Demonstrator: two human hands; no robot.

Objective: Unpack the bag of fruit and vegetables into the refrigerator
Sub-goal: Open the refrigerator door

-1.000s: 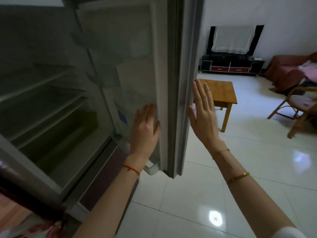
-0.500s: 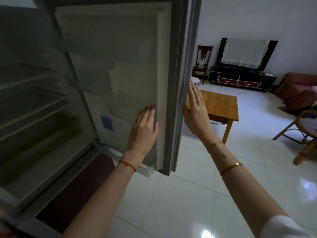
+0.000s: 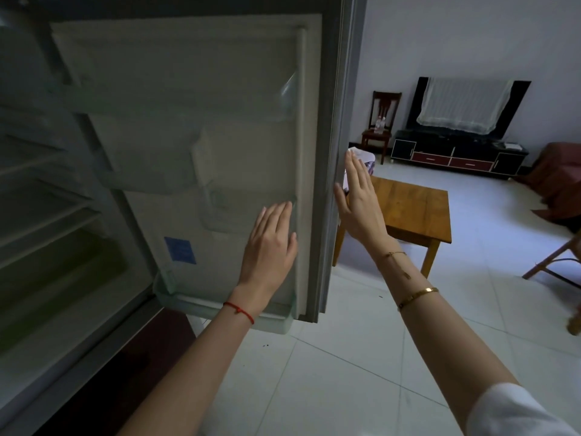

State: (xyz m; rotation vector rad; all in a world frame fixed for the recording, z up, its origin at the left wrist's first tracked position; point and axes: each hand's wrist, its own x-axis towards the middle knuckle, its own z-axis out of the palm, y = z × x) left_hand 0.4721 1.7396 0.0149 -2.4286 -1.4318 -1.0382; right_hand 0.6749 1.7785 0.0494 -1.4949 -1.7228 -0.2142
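Note:
The refrigerator door [image 3: 220, 127] stands wide open, its white inner lining with clear door bins facing me. My left hand [image 3: 270, 247] lies flat, fingers apart, on the inner lining near the door's free edge. My right hand [image 3: 358, 202] is open with fingers straight, just beyond the door's outer edge, close to it or touching it. The refrigerator's interior [image 3: 47, 215] at the left shows bare shelves and a dim lower drawer. A plastic bag [image 3: 364, 158] lies on the wooden table [image 3: 412, 209], mostly hidden behind my right hand.
A white tiled floor [image 3: 361, 357] spreads to the right. A dark chair [image 3: 382, 121], a covered television on a black cabinet [image 3: 459, 152], a reddish sofa [image 3: 559, 180] and a rattan chair [image 3: 556, 265] stand farther back.
The door has swung further open, showing more of its inner lining. Both hands stayed at its free edge, and my view has shifted to take in more of the room.

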